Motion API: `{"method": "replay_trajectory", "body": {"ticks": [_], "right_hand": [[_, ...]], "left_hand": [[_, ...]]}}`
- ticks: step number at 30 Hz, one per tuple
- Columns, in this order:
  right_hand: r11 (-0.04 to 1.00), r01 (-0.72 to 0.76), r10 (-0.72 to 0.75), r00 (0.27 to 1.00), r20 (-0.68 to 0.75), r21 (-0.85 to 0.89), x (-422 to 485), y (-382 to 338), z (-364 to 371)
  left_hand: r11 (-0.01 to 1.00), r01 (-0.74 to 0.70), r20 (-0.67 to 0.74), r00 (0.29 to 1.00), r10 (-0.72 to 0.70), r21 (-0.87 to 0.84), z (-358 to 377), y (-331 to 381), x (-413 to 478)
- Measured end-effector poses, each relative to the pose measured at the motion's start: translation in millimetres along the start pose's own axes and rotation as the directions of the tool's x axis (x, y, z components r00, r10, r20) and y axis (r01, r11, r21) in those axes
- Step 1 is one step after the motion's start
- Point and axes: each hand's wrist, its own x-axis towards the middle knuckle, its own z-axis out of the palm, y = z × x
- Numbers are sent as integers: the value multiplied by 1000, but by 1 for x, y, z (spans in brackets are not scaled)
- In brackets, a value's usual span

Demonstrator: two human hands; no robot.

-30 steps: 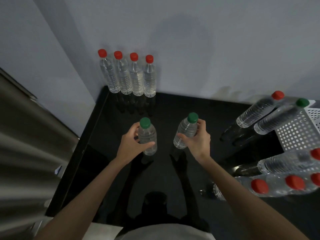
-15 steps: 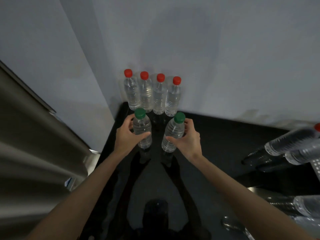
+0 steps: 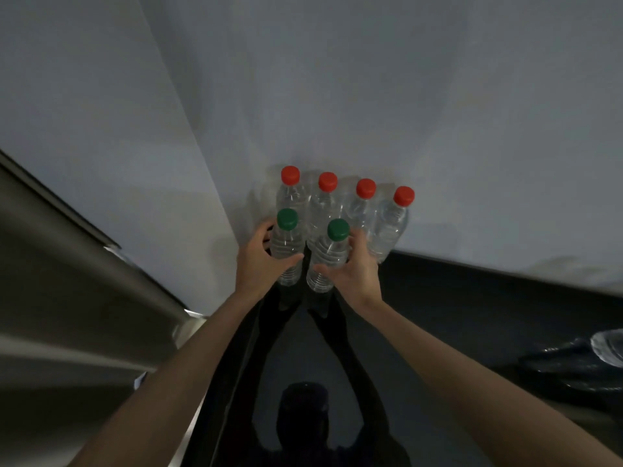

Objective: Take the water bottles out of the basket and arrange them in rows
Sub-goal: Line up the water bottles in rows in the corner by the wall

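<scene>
Several clear water bottles with red caps [image 3: 387,224] stand in a row against the white wall at the back of the black table [image 3: 455,315]. Directly in front of them I hold two upright green-capped bottles. My left hand [image 3: 261,261] grips the left green-capped bottle [image 3: 286,247]. My right hand [image 3: 350,267] grips the right green-capped bottle [image 3: 328,261]. Both bottles sit low over the table surface, close together; whether their bases touch it I cannot tell. The basket is out of view.
A metallic surface [image 3: 84,281] runs along the table's left edge. At the far right edge lies part of a clear bottle [image 3: 610,347] on its side. The glossy black tabletop mirrors my arms and head.
Both hands have carried the green-capped bottles forward to just in front of the red-capped row. The view swung left and up, so the basket and lying bottles left the frame.
</scene>
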Motion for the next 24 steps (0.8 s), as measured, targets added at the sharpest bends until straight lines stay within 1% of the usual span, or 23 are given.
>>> {"method": "replay_trajectory", "body": {"ticks": [5, 9, 13, 15, 17, 21, 24], "right_hand": [[999, 28, -28, 1000, -13, -33, 23, -3, 14], [996, 71, -73, 997, -27, -55, 31, -2, 21], [987, 109, -119, 989, -83, -114, 27, 5, 26], [983, 128, -140, 986, -86, -130, 27, 4, 27], [982, 146, -155, 985, -70, -121, 27, 5, 25], [990, 131, -134, 990, -51, -58, 23, 9, 20], [994, 97, -98, 995, -35, -44, 21, 8, 24]], "left_hand": [[998, 7, 11, 1000, -6, -69, 3, -1, 20], [996, -30, 31, 999, 33, -87, 3, -1, 28], [993, -47, 78, 995, 55, -107, -1, -7, 24], [991, -46, 102, 993, 59, -124, -2, -8, 24], [991, -49, 100, 993, 61, -122, -3, -8, 22], [994, -60, 33, 997, 64, -96, -2, -6, 13], [993, -49, 48, 997, 54, -105, -2, -9, 13]]}}
